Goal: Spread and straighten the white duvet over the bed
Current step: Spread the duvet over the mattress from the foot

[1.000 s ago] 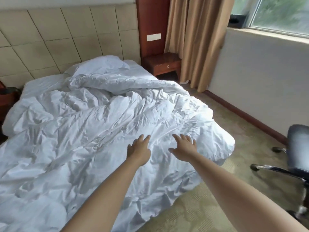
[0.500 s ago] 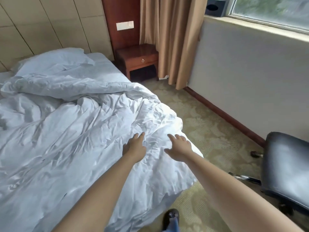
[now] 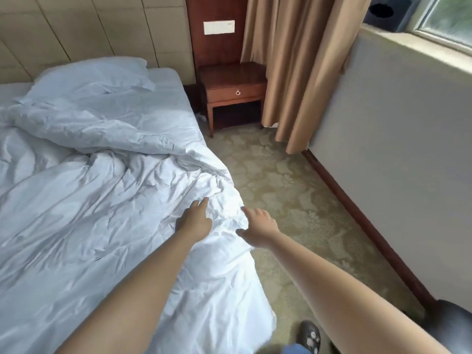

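White and heavily creased, the duvet lies bunched across the bed, its right edge draping over the mattress side towards the patterned carpet. Your left hand rests on the cloth near that edge, fingers extended and flat; your right hand hovers just beside the hanging edge, fingers spread and relaxed, gripping nothing. A clear carpet aisle runs between bed and wall to the wooden nightstand and tan curtain. A pillow sits at the headboard. Compared with half a second ago, your view has swung right, your shoe shows more, and both hands sit closer to the duvet's edge.
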`<state>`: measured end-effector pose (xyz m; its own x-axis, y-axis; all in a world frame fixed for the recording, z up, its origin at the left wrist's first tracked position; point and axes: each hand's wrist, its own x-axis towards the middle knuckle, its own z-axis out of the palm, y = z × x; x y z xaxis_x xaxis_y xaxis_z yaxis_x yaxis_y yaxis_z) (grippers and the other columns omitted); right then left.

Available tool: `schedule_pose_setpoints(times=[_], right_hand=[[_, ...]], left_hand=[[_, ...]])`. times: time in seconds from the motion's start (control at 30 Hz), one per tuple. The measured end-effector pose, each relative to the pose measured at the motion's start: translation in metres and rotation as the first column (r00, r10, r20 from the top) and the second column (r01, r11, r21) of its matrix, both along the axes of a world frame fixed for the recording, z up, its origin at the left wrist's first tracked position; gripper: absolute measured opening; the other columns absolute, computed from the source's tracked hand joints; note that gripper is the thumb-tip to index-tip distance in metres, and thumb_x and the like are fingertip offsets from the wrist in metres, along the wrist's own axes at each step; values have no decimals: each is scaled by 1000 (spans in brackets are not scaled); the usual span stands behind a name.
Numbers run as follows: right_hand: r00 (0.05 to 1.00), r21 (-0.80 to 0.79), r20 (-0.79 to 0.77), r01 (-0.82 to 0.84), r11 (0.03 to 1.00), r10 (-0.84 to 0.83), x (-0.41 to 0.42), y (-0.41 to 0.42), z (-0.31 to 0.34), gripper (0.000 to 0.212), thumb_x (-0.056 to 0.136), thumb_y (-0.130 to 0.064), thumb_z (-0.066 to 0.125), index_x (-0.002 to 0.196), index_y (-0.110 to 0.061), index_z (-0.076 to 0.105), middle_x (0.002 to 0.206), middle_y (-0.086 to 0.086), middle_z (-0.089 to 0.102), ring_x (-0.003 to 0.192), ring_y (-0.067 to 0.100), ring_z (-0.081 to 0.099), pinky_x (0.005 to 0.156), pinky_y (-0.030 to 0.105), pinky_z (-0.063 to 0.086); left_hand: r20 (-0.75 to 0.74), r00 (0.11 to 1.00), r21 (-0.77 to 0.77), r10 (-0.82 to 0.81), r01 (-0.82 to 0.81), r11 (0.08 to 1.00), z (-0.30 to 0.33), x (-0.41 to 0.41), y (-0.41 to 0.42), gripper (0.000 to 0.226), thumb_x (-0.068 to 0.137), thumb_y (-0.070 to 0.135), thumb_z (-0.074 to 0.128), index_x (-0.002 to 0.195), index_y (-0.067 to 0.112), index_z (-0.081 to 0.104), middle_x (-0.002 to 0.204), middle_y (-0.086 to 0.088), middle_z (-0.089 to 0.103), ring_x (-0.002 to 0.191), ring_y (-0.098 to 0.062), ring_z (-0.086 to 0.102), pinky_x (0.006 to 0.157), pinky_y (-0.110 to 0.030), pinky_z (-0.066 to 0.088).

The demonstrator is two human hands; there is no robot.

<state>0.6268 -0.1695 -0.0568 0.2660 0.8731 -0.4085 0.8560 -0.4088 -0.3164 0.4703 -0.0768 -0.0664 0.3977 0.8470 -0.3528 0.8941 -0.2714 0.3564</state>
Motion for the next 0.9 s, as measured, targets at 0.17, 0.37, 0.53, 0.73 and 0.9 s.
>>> schedule_pose_setpoints(times=[0.17,0.37,0.53,0.73,0.9], right_hand=[[977,-14,-27,-214,977,213,73,65,8,71,91,-46,52,150,-28,17,156,7,22,142,29,21,112,44,24],[924,45,-46,-377,925,379,128,143,32,69,93,-42,52,150,-27,17,157,7,18,143,29,18,112,45,22],[887,75,-33,-457,886,460,147,223,37,69,93,-40,52,150,-26,16,157,7,19,142,29,19,112,44,23],[833,74,-11,-551,832,553,149,345,34,71,92,-40,53,151,-27,15,157,6,18,144,26,15,113,42,22],[791,71,17,-611,788,612,151,454,48,69,93,-41,49,151,-26,15,157,7,18,143,27,17,111,43,24]], left_hand=[[-32,969,-4,244,-245,970,5,53,22,63,96,22,40,152,25,13,157,1,16,138,-24,31,107,-43,35],[22,915,16,403,-403,915,26,98,63,63,96,22,42,152,22,14,156,-3,19,137,-26,33,106,-42,37],[55,853,44,520,-522,852,29,109,125,63,95,22,43,152,22,16,154,-4,23,137,-25,34,106,-41,37],[112,778,27,618,-624,781,13,104,246,62,96,22,43,152,21,15,153,-5,25,136,-26,36,106,-39,37],[96,718,30,689,-694,719,27,96,342,64,95,23,43,152,23,14,155,-5,21,138,-27,33,107,-41,36]])
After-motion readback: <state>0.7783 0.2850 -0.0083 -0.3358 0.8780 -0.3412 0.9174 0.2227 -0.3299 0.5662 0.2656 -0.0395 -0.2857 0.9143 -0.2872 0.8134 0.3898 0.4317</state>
